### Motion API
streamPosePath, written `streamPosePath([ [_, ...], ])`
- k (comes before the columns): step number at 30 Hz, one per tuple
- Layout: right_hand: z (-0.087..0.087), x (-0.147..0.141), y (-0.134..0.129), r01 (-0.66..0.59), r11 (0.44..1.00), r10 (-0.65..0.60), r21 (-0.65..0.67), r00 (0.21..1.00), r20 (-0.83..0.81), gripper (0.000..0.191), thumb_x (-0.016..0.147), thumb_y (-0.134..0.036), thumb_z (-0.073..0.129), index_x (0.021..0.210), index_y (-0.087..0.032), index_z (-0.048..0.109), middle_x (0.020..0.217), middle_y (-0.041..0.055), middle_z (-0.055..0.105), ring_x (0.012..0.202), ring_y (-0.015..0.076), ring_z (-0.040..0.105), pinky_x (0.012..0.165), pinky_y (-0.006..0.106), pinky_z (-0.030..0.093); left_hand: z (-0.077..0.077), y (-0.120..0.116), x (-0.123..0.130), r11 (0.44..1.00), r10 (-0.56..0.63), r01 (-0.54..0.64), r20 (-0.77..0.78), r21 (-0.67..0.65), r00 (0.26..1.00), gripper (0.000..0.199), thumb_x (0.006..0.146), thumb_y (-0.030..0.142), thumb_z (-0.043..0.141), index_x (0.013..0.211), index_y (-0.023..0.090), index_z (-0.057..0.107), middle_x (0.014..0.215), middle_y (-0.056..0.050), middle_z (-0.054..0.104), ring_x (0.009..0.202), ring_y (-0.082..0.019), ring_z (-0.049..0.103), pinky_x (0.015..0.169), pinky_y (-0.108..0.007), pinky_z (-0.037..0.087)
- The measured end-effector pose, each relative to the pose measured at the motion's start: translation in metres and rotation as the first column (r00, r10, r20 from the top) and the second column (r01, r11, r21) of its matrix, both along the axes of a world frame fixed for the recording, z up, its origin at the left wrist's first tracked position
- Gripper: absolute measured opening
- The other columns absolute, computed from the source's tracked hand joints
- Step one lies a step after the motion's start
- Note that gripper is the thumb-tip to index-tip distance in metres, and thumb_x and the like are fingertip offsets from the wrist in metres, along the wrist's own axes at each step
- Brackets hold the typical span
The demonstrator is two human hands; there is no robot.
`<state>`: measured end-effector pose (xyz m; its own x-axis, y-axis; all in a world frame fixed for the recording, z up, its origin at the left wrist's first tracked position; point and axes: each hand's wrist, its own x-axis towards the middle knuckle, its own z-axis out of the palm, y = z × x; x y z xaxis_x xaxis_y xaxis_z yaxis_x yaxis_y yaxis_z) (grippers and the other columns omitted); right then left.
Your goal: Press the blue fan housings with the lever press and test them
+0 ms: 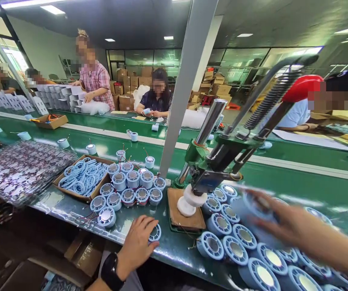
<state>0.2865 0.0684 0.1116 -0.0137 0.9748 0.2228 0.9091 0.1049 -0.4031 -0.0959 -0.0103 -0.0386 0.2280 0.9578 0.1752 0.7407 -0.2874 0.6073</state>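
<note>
My left hand [139, 242] is at the front edge of the bench, its fingers and thumb curled round a light-blue, speaker-like round unit [155, 233] with spoked rim. My right hand [286, 222], smeared by motion, is over the units on the right and grips another blue round unit [249, 210], blurred as well. Between the hands stands a green lever press [213, 178] with a red handle. Under its white round press head [194, 196] a white round seat [186, 207] lies on a brown pad [174, 202].
Several blue units [133, 178] with thin wires are grouped left of the press; more units [234, 248] crowd the right. A carton of blue rings [84, 176] sits beside a plastic-covered stack [25, 165]. A grey post [186, 89] rises behind. Co-workers [95, 81] work across the green belt [110, 139].
</note>
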Motion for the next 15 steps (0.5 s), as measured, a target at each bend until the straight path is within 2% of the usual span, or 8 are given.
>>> streamPosePath([
  [2,-0.030,-0.038,-0.051,-0.275,0.938,0.289,-0.209,0.957,0.039,0.066,0.071,-0.051,0.074,0.134,-0.038,0.062,0.096,0.0060,0.075,0.069,0.0283,0.072,0.059,0.040,0.060,-0.002,-0.004,-0.011,0.995,0.079,-0.085,0.093,0.056,0.992,0.049,0.079,0.018,0.068,0.128,0.023,0.063,0.126,-0.011,0.068,0.118,-0.030,0.063,0.103,-0.051,0.052],
  [4,-0.059,-0.097,-0.082,-0.426,0.856,0.466,-0.293,0.881,0.079,0.072,0.072,-0.041,0.075,0.141,-0.038,0.055,0.106,0.0049,0.074,0.081,0.0308,0.073,0.069,0.041,0.062,0.003,-0.011,-0.027,0.976,0.184,-0.202,0.186,0.083,0.965,0.047,0.084,0.027,0.065,0.130,0.021,0.061,0.128,-0.012,0.068,0.117,-0.028,0.065,0.102,-0.047,0.054],
  [6,-0.075,-0.159,-0.087,-0.477,0.804,0.550,-0.355,0.823,0.141,0.073,0.074,-0.032,0.076,0.143,-0.035,0.053,0.107,0.0076,0.073,0.088,0.0331,0.072,0.074,0.041,0.061,0.014,-0.018,-0.044,0.949,0.274,-0.301,0.235,0.087,0.933,0.048,0.086,0.036,0.064,0.130,0.021,0.060,0.129,-0.011,0.067,0.117,-0.028,0.066,0.101,-0.045,0.055],
  [8,-0.078,-0.206,-0.075,-0.484,0.793,0.575,-0.370,0.795,0.194,0.071,0.077,-0.029,0.076,0.143,-0.032,0.052,0.107,0.0116,0.071,0.091,0.0351,0.071,0.075,0.042,0.059,0.026,-0.025,-0.055,0.928,0.328,-0.359,0.243,0.095,0.913,0.049,0.085,0.041,0.064,0.129,0.020,0.061,0.127,-0.011,0.068,0.114,-0.028,0.067,0.100,-0.045,0.055],
  [9,-0.077,-0.220,-0.066,-0.483,0.798,0.574,-0.359,0.792,0.210,0.071,0.078,-0.028,0.075,0.145,-0.032,0.051,0.108,0.0131,0.071,0.092,0.0357,0.071,0.075,0.043,0.058,0.030,-0.029,-0.058,0.921,0.343,-0.375,0.240,0.104,0.908,0.049,0.085,0.043,0.065,0.128,0.020,0.061,0.127,-0.011,0.069,0.113,-0.029,0.068,0.100,-0.045,0.055],
  [12,-0.082,-0.230,-0.053,-0.465,0.833,0.532,-0.302,0.823,0.201,0.080,0.078,-0.019,0.074,0.150,-0.033,0.043,0.116,0.0150,0.067,0.102,0.0360,0.068,0.080,0.045,0.058,0.035,-0.042,-0.058,0.909,0.352,-0.390,0.229,0.147,0.908,0.049,0.085,0.044,0.066,0.128,0.020,0.061,0.126,-0.012,0.069,0.111,-0.029,0.069,0.097,-0.045,0.057],
  [15,-0.114,-0.211,-0.065,-0.391,0.904,0.405,-0.171,0.913,0.049,0.069,0.075,-0.013,0.072,0.140,-0.027,0.053,0.125,0.0147,0.060,0.109,0.0318,0.066,0.086,0.041,0.059,0.032,-0.054,-0.046,0.930,0.292,-0.331,0.227,0.157,0.929,0.049,0.084,0.042,0.068,0.128,0.021,0.061,0.125,-0.011,0.070,0.110,-0.028,0.070,0.095,-0.041,0.059],
])
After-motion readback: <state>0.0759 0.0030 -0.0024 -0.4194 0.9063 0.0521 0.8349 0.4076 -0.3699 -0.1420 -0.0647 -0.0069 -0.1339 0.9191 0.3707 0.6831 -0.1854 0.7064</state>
